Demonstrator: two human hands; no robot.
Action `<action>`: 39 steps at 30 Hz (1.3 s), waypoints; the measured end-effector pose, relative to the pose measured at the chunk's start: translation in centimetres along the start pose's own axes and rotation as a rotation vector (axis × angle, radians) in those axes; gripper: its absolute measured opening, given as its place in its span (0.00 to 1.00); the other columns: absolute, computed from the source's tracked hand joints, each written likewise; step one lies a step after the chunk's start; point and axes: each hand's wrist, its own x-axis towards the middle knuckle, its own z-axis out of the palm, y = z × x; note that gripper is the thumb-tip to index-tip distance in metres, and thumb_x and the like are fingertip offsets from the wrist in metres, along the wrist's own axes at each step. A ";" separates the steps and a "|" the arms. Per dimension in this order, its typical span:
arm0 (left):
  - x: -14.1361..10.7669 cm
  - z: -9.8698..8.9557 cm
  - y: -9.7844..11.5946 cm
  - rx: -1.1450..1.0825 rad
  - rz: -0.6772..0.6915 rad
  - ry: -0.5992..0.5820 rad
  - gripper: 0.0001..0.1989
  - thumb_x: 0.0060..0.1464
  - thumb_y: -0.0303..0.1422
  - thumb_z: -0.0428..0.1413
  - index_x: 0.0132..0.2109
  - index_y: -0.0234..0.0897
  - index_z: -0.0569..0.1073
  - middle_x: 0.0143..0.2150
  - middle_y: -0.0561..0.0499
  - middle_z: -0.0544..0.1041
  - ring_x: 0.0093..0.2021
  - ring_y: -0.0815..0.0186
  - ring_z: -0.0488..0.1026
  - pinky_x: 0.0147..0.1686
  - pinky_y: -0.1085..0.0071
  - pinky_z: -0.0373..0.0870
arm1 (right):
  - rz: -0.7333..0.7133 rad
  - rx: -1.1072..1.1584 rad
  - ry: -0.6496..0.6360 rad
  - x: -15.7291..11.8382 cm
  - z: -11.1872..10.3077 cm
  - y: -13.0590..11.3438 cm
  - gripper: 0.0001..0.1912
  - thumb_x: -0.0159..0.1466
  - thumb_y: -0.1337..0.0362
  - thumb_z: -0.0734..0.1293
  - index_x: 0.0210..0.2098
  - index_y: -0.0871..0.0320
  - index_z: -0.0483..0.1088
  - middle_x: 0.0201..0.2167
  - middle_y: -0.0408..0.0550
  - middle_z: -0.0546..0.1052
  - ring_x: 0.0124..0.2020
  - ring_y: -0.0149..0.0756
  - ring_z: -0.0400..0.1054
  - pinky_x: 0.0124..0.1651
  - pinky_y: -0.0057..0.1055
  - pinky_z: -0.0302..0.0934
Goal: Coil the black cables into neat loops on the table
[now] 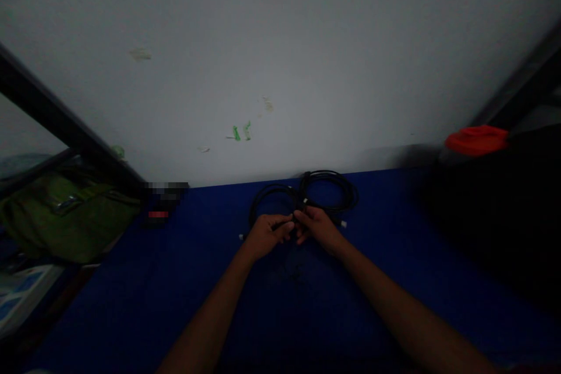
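Observation:
Two coils of black cable lie side by side on the blue tabletop (184,280). My left hand (268,236) is at the near side of the left cable coil (253,205), with thumb and forefinger pinched on a dark part of the cable. Close against it, my right hand (322,229) also has its fingertips closed on the cable, in front of the right cable coil (350,194). One pale plug (343,224) sticks out to the right of my right hand, and another pale plug (241,237) shows left of my left hand. The dim light hides the exact piece between my fingers.
A scuffed white wall (333,82) rises behind the table. At the left stand an olive green bag (79,216) and a dark frame post (65,117); a blurred dark item (162,210) lies nearby. A large black bulk (504,216) with an orange object (477,140) behind it fills the right.

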 end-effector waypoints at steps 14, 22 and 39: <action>0.0 -0.7 0.3 -0.412 -0.274 0.034 0.18 0.43 0.44 0.59 0.28 0.30 0.70 0.23 0.51 0.73 0.20 0.72 0.68 0.21 0.75 0.66 | 0.040 -0.107 -0.163 -0.6 -0.6 -1.6 0.18 0.51 0.54 0.70 0.25 0.63 0.65 0.20 0.44 0.73 0.17 0.28 0.68 0.20 0.27 0.67; -0.1 -0.9 0.1 -0.403 -0.292 0.024 0.17 0.42 0.44 0.60 0.28 0.31 0.70 0.21 0.53 0.72 0.20 0.72 0.68 0.22 0.74 0.66 | 0.054 -0.045 -0.240 -0.7 -0.9 -2.0 0.17 0.51 0.55 0.70 0.28 0.64 0.68 0.25 0.47 0.75 0.23 0.30 0.70 0.25 0.30 0.68; -0.1 -0.8 -0.2 -0.265 -0.266 -0.103 0.20 0.47 0.47 0.54 0.26 0.31 0.68 0.23 0.52 0.71 0.19 0.74 0.62 0.21 0.76 0.58 | -0.156 -0.510 -0.097 -0.6 0.1 -0.5 0.17 0.62 0.53 0.59 0.24 0.60 0.63 0.18 0.41 0.69 0.15 0.26 0.63 0.18 0.22 0.57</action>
